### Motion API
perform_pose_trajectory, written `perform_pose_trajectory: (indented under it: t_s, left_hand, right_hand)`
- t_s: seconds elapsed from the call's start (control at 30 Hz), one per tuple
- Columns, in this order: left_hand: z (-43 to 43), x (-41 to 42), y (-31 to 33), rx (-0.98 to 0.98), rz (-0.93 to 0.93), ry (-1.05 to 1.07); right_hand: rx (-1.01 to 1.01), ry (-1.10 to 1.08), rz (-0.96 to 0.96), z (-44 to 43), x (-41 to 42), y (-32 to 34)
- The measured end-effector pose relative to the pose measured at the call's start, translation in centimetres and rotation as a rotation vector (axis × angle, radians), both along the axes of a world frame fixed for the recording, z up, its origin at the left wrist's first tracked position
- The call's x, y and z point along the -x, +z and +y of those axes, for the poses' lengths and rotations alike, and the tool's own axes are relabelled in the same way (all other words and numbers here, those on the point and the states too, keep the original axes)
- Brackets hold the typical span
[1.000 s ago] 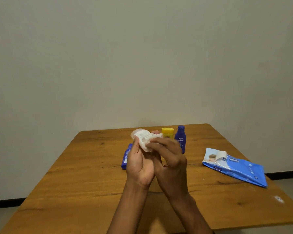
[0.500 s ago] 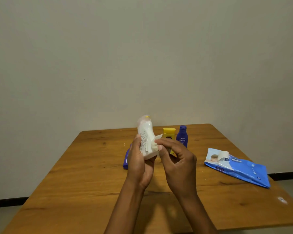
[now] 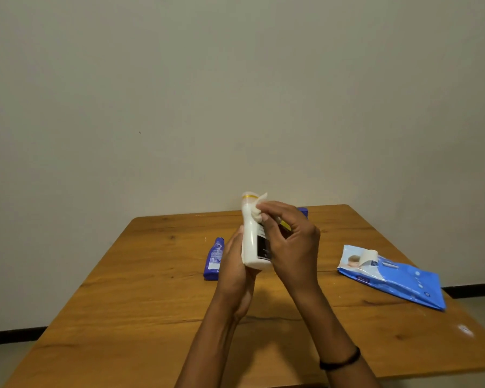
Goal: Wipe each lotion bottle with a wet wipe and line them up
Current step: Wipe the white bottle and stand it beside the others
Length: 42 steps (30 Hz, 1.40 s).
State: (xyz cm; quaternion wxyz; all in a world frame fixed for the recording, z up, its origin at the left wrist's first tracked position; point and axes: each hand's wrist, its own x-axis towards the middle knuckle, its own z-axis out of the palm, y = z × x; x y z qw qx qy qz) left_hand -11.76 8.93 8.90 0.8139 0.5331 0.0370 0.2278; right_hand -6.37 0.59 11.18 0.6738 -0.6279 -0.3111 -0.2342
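Note:
My left hand [image 3: 233, 264] grips the lower body of a white lotion bottle [image 3: 250, 236], held upright above the table. My right hand [image 3: 291, 242] pinches a white wet wipe [image 3: 258, 206] against the bottle's neck, just under its cap. A blue lotion bottle [image 3: 215, 258] lies flat on the table to the left of my hands. Behind my right hand, a dark blue bottle [image 3: 303, 211] and a yellow bottle [image 3: 285, 226] show only as slivers.
A blue wet wipe pack [image 3: 395, 278] with its flap peeled open lies on the right side of the wooden table [image 3: 140, 317]. A plain wall stands right behind the table's far edge. A small white fleck [image 3: 464, 329] marks the table's right front.
The white bottle has turned from tilted sideways to upright. My right hand has slid the wipe up from the bottle's body to its neck.

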Motion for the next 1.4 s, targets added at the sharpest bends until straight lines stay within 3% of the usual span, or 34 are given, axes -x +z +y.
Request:
perform_pose_trajectory:
  t_s: [0.1, 0.3, 0.53, 0.7, 0.93, 1.2, 1.4]
  left_hand:
    - [0.6, 0.3, 0.3, 0.152, -0.027, -0.074]
    - [1.1, 0.6, 0.3, 0.173, -0.102, -0.099]
    - [0.7, 0.6, 0.0, 0.012, -0.155, -0.058]
    - [0.7, 0.5, -0.6, -0.165, -0.128, 0.065]
    - [0.1, 0.7, -0.7, -0.35, -0.167, 0.154]
    - [-0.6, 0.5, -0.8, -0.378, -0.196, 0.204]
    - [-0.7, 1.0, 0.1, -0.366, -0.231, 0.197]
  right_hand:
    - [0.015, 0.009, -0.019, 0.4, -0.3, 0.1]
    - [0.058, 0.029, -0.1, 0.3, 0.8, -0.9]
    - [0.11, -0.142, -0.197, 0.6, 0.0, 1.5]
    - [0.184, -0.126, -0.252, 0.5, 0.6, 0.8]
    - [0.192, -0.101, -0.159, -0.9, 0.4, 1.5]
    - [0.263, -0.047, -0.426, -1.1, 1.9, 2.3]
    - [0.105, -0.139, -0.236, -1.6, 0.4, 1.5]
